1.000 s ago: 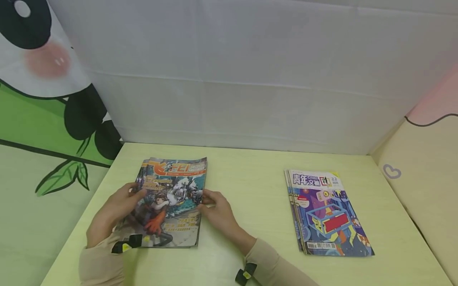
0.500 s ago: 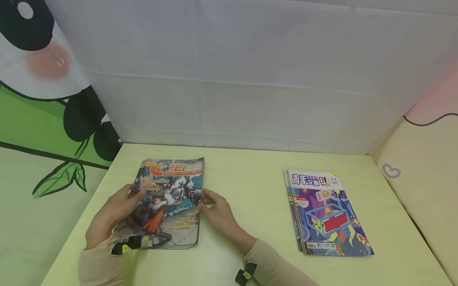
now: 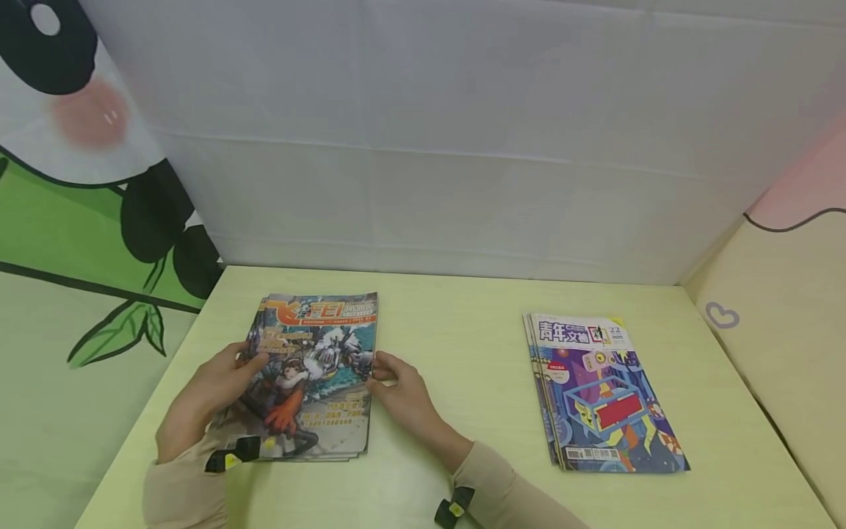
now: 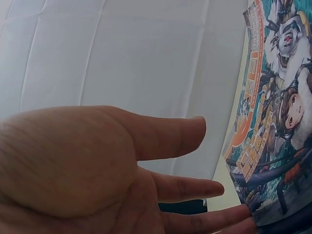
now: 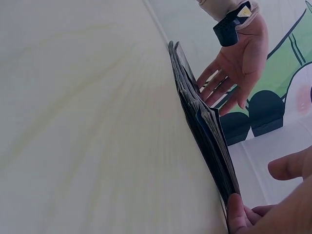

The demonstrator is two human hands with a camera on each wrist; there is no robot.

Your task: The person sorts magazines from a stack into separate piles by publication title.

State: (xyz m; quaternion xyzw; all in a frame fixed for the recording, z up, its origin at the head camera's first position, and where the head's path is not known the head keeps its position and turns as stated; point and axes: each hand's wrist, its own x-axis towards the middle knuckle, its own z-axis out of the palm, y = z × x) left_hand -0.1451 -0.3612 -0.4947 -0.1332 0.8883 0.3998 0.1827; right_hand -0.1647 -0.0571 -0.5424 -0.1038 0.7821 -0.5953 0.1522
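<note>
A stack of magazines [image 3: 330, 367] with an orange-lettered comic-style cover lies on the left part of the table. Its layers are slightly offset at the left and bottom edges. My left hand [image 3: 214, 386] rests along the left side, thumb over the cover's margin. In the left wrist view the fingers of that hand [image 4: 97, 165] are extended toward the magazines [image 4: 287, 97]. At the right side, my right hand [image 3: 406, 397] touches the edge with its fingertips. The right wrist view shows the page edges [image 5: 202, 122] between the right hand [image 5: 282, 209] and the left hand [image 5: 246, 58].
A second stack of magazines [image 3: 608, 404], purple-covered and slightly fanned at its left edge, lies on the right side of the pale yellow table [image 3: 456, 330]. A white sheet [image 3: 463, 147] hangs behind the table, and printed panels stand at both sides.
The top magazine has shifted slightly left, so the stack's edges lie closer together than a second ago. Both hands stay at its sides, almost unmoved.
</note>
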